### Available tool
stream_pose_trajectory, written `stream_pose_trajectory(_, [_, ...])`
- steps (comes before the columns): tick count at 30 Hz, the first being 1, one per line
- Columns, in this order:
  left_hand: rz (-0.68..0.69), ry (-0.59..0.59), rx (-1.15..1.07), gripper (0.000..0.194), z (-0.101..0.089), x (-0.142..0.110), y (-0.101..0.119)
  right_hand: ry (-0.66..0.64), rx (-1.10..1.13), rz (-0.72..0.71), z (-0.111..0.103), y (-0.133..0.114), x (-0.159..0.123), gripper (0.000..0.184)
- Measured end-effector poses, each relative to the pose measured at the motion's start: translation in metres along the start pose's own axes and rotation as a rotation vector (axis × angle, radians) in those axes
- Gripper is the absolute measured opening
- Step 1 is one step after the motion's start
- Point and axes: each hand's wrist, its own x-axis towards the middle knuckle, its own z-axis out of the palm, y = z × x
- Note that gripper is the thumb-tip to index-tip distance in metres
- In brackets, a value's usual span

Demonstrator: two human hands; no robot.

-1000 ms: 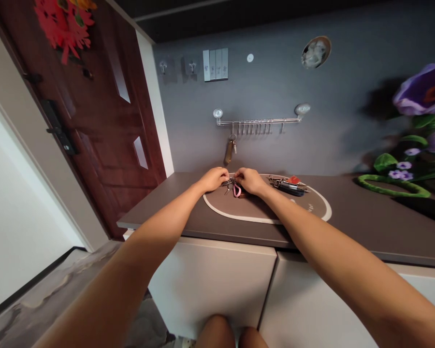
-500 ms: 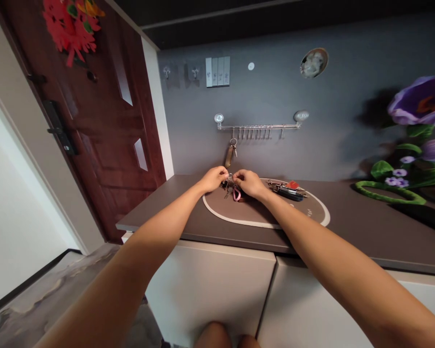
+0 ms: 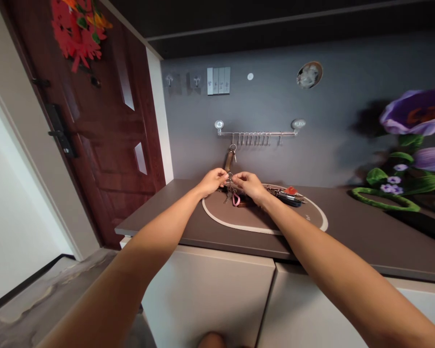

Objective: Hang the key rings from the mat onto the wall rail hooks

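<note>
No readable lettering from where I stand.
Small pale marks point(image 3: 308, 218) sit near the right end of the brown mat point(image 3: 253, 219); faint marks point(image 3: 221, 90) dot the four-strip wall panel point(image 3: 218, 76), all too small to read.

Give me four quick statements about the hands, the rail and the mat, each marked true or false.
1. A metal ring shows between the left hand and the right hand. True.
2. The brown fob hangs near the right end of the rail. False: the brown fob hangs near the rail's left end.
3. The pink loop is right of the mat. False: the pink loop shows over the mat, below the ring.
4. The open purple flower is right of the mat. True.
</note>
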Motion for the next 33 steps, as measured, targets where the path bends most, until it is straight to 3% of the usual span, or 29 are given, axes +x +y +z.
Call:
stream_pose_trajectory(11, [0.030, -0.056, -0.047, 0.029, 0.003, -0.001, 0.001, -0.009, 0.069, -0.054, 0.000, 0.006, 0.002, 0.026])
stream_pose_trajectory(20, [0.057, -0.013, -0.006, 0.028, 0.007, 0.000, -0.004, 0.010, 0.094, -0.088, -0.002, 0.008, 0.002, 0.028])
stream_pose_trajectory(28, [0.078, 0.160, 0.333, 0.015, 0.004, 0.001, -0.006, 0.100, 0.289, -0.012, -0.005, 0.002, 0.009, 0.028])
stream_pose_trajectory(33, [0.140, 0.168, 0.545, 0.016, 0.001, 0.001, -0.008, 0.182, 0.326, 0.019, -0.004, -0.015, 0.019, 0.013])
